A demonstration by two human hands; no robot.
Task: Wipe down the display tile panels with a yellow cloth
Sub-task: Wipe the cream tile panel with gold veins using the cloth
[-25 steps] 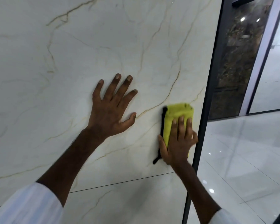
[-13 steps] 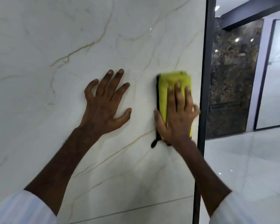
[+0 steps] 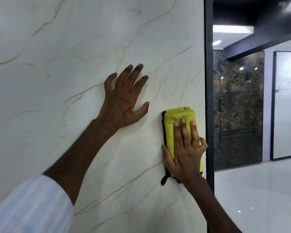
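A large white marble-look tile panel (image 3: pixel 57 81) with thin gold veins fills the left and middle of the view. My right hand (image 3: pixel 186 152) presses a folded yellow cloth (image 3: pixel 178 118) with a black edge flat against the panel, close to its right edge, fingers straight over the cloth and thumb along its left side. My left hand (image 3: pixel 124 100) rests flat on the panel to the upper left of the cloth, fingers spread, apart from the cloth.
A black vertical frame (image 3: pixel 208 81) bounds the panel on the right. Beyond it stand a dark mottled tile panel (image 3: pixel 237 106) and another white panel (image 3: pixel 287 105) in a dark frame. Glossy white floor (image 3: pixel 259 190) lies at the lower right.
My right hand first slid the cloth up the panel along its right edge, and it now sits lower in view again. My left hand stayed flat on the panel. My view tilted upward.
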